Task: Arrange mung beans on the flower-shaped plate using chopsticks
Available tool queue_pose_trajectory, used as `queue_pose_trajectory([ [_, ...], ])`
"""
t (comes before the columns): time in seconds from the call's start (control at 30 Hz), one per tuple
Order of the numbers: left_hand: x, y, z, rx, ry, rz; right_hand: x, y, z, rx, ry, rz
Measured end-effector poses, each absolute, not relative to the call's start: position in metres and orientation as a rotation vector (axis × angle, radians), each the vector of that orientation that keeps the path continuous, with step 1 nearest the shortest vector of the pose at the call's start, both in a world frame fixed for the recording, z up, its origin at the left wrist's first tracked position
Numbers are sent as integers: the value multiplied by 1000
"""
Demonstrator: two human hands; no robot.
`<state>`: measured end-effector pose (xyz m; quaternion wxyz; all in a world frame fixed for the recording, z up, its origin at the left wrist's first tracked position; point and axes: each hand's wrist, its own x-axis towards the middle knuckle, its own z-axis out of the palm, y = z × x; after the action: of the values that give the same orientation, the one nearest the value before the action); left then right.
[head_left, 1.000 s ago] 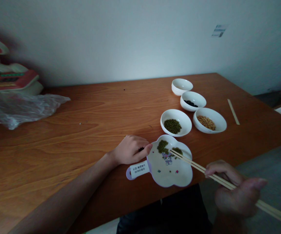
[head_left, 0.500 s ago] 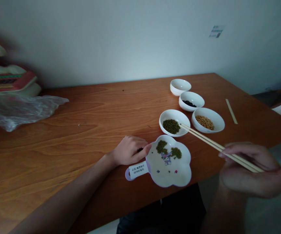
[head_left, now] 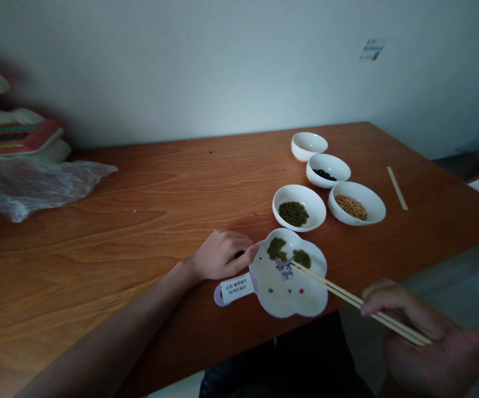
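My left hand [head_left: 222,255] rests on the wooden table [head_left: 140,210] with its fingers curled and its thumb against the left rim of a white flower-shaped plate [head_left: 289,290]. Two small heaps of green beans [head_left: 288,251] lie at the plate's far side. My right hand [head_left: 422,331], off the table's front edge, is closed on a pair of wooden chopsticks [head_left: 347,296]. Their tips reach over the plate, beside the right heap of beans.
Behind the plate stand several white bowls: one with green beans [head_left: 298,207], one with yellow beans [head_left: 357,203], one with black beans [head_left: 328,169], one that looks empty [head_left: 309,145]. A loose wooden stick [head_left: 397,188] lies at right. A plastic bag [head_left: 32,185] and stacked dishes [head_left: 7,132] sit far left.
The chopsticks went from the plate up to the green-bean bowl half a second ago and are now back down over the plate. My left hand has stayed put.
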<state>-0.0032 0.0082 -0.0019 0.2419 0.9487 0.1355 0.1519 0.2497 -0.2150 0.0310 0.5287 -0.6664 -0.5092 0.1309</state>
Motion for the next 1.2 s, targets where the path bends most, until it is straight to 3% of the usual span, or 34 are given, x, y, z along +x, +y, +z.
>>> queue_pose_trajectory([
  [0.83, -3, 8, -2, 2582, 369, 433, 247, -209, 25, -1542, -1133, 239],
  [1.03, -4, 8, -2, 2595, 380, 395, 262, -186, 39, -1292, -1133, 43],
  [1.2, -3, 7, -2, 2601, 378, 413, 260, -147, 54, -1332, -1044, -158],
])
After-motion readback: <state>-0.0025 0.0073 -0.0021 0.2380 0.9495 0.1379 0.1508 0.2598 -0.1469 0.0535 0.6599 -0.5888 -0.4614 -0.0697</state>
